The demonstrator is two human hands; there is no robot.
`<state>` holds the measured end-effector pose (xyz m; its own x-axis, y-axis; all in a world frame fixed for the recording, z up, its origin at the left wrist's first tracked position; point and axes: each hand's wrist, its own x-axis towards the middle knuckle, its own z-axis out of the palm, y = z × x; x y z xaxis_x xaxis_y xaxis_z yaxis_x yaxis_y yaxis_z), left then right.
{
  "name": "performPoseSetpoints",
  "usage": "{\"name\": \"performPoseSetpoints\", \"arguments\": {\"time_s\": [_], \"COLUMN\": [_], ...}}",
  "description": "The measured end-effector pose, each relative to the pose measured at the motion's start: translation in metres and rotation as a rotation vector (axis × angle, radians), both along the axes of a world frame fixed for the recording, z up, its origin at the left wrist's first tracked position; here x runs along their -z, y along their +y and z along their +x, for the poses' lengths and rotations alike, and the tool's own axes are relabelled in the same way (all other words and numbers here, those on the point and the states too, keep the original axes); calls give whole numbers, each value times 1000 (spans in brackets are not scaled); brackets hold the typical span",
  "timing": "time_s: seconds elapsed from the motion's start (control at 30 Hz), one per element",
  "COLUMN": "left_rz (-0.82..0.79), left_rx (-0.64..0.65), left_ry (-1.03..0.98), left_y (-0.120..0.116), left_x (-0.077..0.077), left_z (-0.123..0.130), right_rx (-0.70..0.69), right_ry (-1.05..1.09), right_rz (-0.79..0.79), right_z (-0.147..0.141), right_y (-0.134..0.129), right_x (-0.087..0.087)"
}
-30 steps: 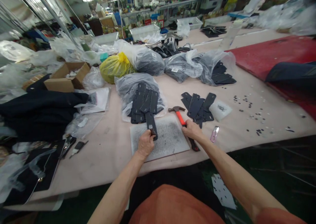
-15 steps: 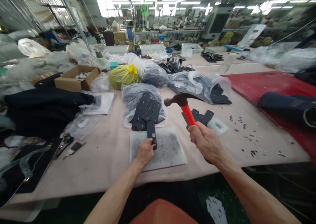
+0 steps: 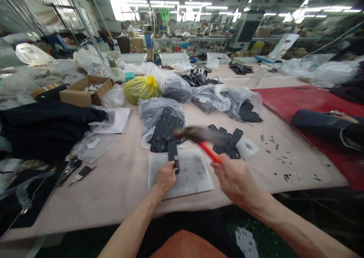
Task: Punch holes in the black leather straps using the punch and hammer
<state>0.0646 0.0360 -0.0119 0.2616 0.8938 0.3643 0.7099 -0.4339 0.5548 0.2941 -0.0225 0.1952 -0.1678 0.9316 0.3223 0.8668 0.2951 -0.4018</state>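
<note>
My left hand (image 3: pixel 166 177) is closed around a short dark punch (image 3: pixel 176 161) with a shiny top, held upright on a black flat strip (image 3: pixel 172 149). Under them lies a white board (image 3: pixel 196 176) speckled with dark marks. My right hand (image 3: pixel 237 178) grips the red handle of a claw hammer (image 3: pixel 211 152). The hammer's head is blurred by motion, above and to the right of the punch. A plastic bag (image 3: pixel 162 102) with a pile of black strips (image 3: pixel 167 127) sits behind the board. More black pieces (image 3: pixel 227 142) lie to its right, partly behind the hammer.
Small dark scraps (image 3: pixel 277 146) are scattered at right, near a red sheet (image 3: pixel 301 97) and a dark roll (image 3: pixel 315 125). On the left are dark cloth (image 3: pixel 48 125), a cardboard box (image 3: pixel 85 93) and a small cutter-like tool (image 3: pixel 82 174). Filled bags (image 3: pixel 143 87) line the back.
The hammer has swung down and to the left, toward the punch, with my right hand lowered. My left hand keeps the punch on the strip. The whole view has shifted slightly.
</note>
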Motion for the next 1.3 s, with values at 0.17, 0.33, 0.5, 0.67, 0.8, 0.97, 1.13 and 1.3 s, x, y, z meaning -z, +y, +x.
{"name": "performPoseSetpoints", "arguments": {"time_s": [0.17, 0.33, 0.5, 0.67, 0.8, 0.97, 1.13, 1.3], "left_rz": [10, -18, -42, -47, -60, -67, -82, -183], "left_rx": [15, 15, 12, 12, 15, 16, 19, -138], "left_ry": [-16, -2, -15, -9, 16, 66, 97, -61], "left_y": [0, 0, 1, 2, 2, 3, 3, 9], "left_x": [-1, 0, 1, 0, -1, 0, -2, -8], "left_z": [1, 0, -1, 0, -1, -2, 0, 0], "right_rx": [-33, 79, 1, 217, 395, 216, -219, -204], "right_ry": [-73, 168, -5, 239, 296, 63, 64, 105], "right_rz": [-126, 45, -261, -531, -704, -338, -192, -211], "right_z": [8, 4, 18, 45, 53, 17, -47, -63], "right_y": [6, 1, 1, 25, 51, 61, 58, 56], "right_x": [-6, -1, 34, 77, 125, 151, 164, 185]}}
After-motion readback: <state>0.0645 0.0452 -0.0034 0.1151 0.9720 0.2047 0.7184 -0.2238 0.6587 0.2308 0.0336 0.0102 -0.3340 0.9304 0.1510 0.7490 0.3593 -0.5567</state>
